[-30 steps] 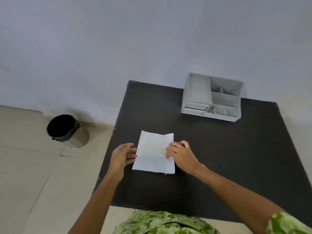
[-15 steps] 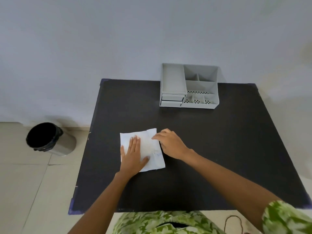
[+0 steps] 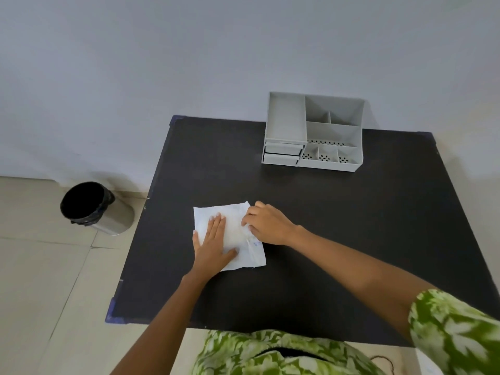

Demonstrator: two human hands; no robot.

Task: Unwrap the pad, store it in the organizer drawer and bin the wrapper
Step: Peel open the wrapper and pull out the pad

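Note:
A white wrapped pad (image 3: pixel 234 223) lies flat on the black table (image 3: pixel 338 226), left of centre. My left hand (image 3: pixel 212 244) rests palm down on its left half, fingers spread. My right hand (image 3: pixel 267 224) sits at the pad's right edge, fingers curled and pinching the wrapper there. The grey organizer (image 3: pixel 312 132) stands at the table's far edge, with two shut drawers (image 3: pixel 282 152) at its lower left. The bin (image 3: pixel 93 208), lined with a black bag, stands on the floor to the left of the table.
A pale wall rises right behind the table and organizer. Beige floor tiles (image 3: pixel 40 280) lie to the left. My green patterned clothing (image 3: pixel 270 353) shows at the near table edge.
My left hand went from beside the pad to flat on top of it. My right hand's fingers curled onto the wrapper's right edge. The camera view shifted.

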